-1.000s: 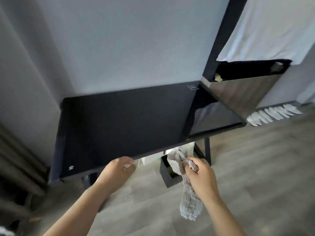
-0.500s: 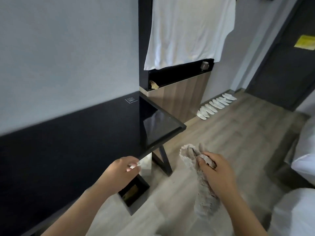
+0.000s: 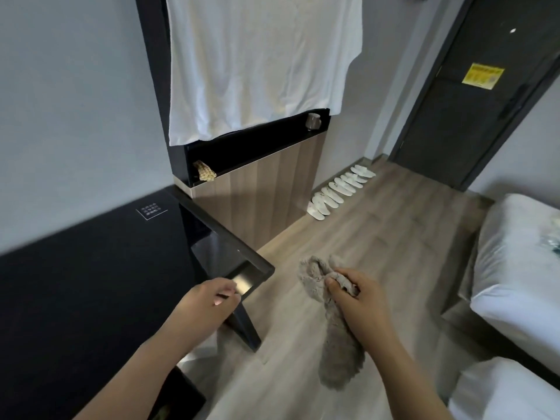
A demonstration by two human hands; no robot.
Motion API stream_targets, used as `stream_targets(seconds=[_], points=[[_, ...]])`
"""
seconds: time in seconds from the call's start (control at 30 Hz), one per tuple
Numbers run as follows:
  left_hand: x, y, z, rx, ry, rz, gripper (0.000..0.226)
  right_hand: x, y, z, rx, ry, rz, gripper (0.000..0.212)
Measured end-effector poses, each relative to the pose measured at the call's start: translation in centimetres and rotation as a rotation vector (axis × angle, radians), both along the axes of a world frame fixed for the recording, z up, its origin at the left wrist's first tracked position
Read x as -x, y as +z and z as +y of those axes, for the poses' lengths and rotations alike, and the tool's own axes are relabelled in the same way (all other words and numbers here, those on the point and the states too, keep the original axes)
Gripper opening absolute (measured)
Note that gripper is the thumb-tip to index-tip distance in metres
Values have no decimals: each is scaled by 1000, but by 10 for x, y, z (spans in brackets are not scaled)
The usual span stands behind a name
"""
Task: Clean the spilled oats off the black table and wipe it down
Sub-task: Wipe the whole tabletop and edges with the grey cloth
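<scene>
Swung right since a second ago: bed, door, slippers now in view, black table pushed to frame left. Right hand off the tabletop's right edge, over floor, fingers clenched on grey cloth. Left hand at near right corner, fingers curled, apparently empty. No oats visible on tabletop; looks wiped, probably nearly done.

My right hand grips a grey cloth over the wood floor; my left hand, fingers curled, hangs over the black table's near right corner.
</scene>
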State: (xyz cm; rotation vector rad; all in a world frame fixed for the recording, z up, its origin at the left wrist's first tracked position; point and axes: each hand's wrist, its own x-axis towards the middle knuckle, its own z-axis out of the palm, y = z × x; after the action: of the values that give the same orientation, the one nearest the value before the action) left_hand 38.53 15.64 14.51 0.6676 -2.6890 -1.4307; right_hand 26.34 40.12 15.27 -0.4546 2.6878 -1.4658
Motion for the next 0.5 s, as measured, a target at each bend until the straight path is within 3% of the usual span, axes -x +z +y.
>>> stream_targets(seconds=[0.07,0.27,0.5], points=[[36,-1,-4,30,-4,-11,20,37,-4,-4,15,16,-5,32],[142,-6,-10,80,88,-5,26,159,-8,-25,24,86,-4,19],[215,-11,-16,-15,328,-23,21,294,0,-60,-54,309,43,20]])
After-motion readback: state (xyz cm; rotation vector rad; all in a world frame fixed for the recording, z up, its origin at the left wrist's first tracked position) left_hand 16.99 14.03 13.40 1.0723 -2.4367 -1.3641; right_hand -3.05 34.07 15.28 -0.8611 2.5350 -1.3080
